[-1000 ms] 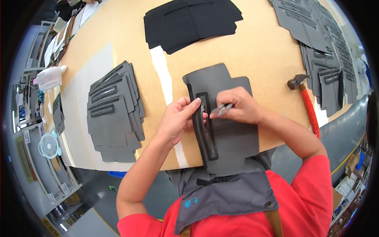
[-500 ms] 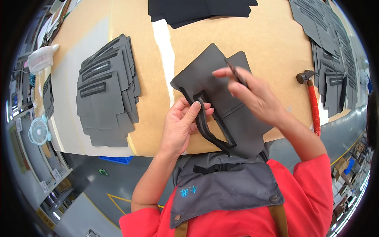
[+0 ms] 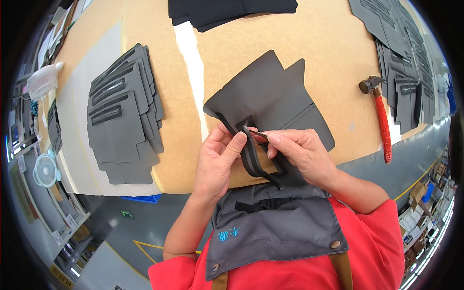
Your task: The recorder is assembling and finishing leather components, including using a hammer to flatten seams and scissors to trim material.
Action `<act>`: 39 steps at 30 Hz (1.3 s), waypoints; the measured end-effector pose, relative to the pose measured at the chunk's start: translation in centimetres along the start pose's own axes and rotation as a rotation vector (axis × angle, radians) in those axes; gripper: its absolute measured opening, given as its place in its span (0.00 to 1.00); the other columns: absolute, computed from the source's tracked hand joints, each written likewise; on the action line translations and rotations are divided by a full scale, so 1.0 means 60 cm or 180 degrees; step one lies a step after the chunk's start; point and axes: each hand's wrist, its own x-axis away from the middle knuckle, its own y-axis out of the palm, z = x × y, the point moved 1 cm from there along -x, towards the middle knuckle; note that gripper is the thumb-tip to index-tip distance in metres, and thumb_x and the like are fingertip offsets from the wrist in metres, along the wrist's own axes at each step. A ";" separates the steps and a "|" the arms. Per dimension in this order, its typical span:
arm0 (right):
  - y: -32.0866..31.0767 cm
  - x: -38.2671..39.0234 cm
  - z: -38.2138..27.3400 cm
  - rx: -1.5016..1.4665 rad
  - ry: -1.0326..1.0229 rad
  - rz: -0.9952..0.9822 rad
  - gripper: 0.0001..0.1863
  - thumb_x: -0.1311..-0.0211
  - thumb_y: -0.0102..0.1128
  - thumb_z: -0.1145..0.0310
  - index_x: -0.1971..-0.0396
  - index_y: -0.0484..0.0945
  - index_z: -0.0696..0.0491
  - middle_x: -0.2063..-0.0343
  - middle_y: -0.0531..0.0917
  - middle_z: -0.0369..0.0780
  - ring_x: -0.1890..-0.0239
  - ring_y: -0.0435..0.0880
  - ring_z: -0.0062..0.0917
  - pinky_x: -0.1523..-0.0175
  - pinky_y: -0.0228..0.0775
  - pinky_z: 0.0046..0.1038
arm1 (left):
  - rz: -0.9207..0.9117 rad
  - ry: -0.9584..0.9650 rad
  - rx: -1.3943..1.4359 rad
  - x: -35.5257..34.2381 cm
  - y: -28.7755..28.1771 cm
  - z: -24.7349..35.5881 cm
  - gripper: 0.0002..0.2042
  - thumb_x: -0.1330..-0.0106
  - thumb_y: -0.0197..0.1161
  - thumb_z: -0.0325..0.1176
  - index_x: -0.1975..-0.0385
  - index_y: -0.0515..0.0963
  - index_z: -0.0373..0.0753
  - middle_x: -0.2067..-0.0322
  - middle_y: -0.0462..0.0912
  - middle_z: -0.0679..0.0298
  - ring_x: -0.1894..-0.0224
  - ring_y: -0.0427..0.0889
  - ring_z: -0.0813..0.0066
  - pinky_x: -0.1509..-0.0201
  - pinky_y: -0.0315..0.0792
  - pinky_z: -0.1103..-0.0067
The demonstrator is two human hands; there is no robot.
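A dark grey sheet panel (image 3: pixel 278 92) is bent up in front of me, its near part against my apron. It has a long opening edged with a black strip (image 3: pixel 250 157). My left hand (image 3: pixel 215 159) pinches the panel and its strip between thumb and fingers, at the upper end of the opening. In my right hand (image 3: pixel 307 154) is a thin, dark, pointed tool (image 3: pixel 259 134), closed between thumb and fingers. Its tip meets the edge of the opening, close to my left thumb; whether it is tweezers or a pick I cannot tell.
Left on the table (image 3: pixel 159 72) lies a stack of grey panels (image 3: pixel 116 140) with black-edged slots. More panels (image 3: pixel 406 58) are piled at the right, beside a red-handled hammer (image 3: pixel 381 121). Black sheets (image 3: pixel 232 13) lie at the far edge. A small fan (image 3: pixel 46 169) stands at far left.
My right hand has come down and left, bringing the tool from above the panel to the opening beside my left thumb. The panel's far part is more bent; my left hand keeps its pinch.
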 end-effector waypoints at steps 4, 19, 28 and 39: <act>0.008 -0.004 0.008 -0.0074 -0.0057 0.0058 0.18 0.20 0.56 0.62 0.45 0.86 0.59 0.72 0.80 0.28 0.68 0.69 0.08 0.63 0.59 0.14 | -0.0025 0.0018 0.0035 0.001 0.003 0.001 0.12 0.23 0.63 0.37 0.46 0.76 0.39 0.48 0.84 0.61 0.46 0.83 0.72 0.49 0.80 0.75; 0.012 -0.008 0.016 -0.0107 -0.0309 0.0104 0.18 0.20 0.55 0.63 0.46 0.85 0.60 0.72 0.80 0.29 0.63 0.74 0.11 0.55 0.66 0.17 | -0.0105 0.0107 0.0147 0.001 0.001 -0.006 0.13 0.23 0.64 0.36 0.45 0.77 0.39 0.49 0.84 0.62 0.46 0.83 0.70 0.44 0.76 0.74; 0.014 -0.009 0.019 -0.0152 -0.0398 0.0152 0.17 0.21 0.57 0.64 0.46 0.86 0.60 0.71 0.80 0.29 0.64 0.73 0.10 0.57 0.65 0.16 | -0.0097 0.0063 0.0366 0.002 0.008 -0.004 0.10 0.23 0.63 0.31 0.47 0.78 0.36 0.52 0.86 0.62 0.46 0.82 0.75 0.35 0.71 0.74; 0.024 -0.013 0.018 -0.0236 -0.0480 0.0248 0.16 0.22 0.59 0.65 0.51 0.86 0.62 0.72 0.81 0.30 0.65 0.75 0.10 0.59 0.68 0.15 | 0.0027 0.0147 0.0152 0.006 -0.001 -0.013 0.11 0.22 0.61 0.34 0.45 0.77 0.39 0.50 0.84 0.64 0.48 0.83 0.74 0.45 0.76 0.75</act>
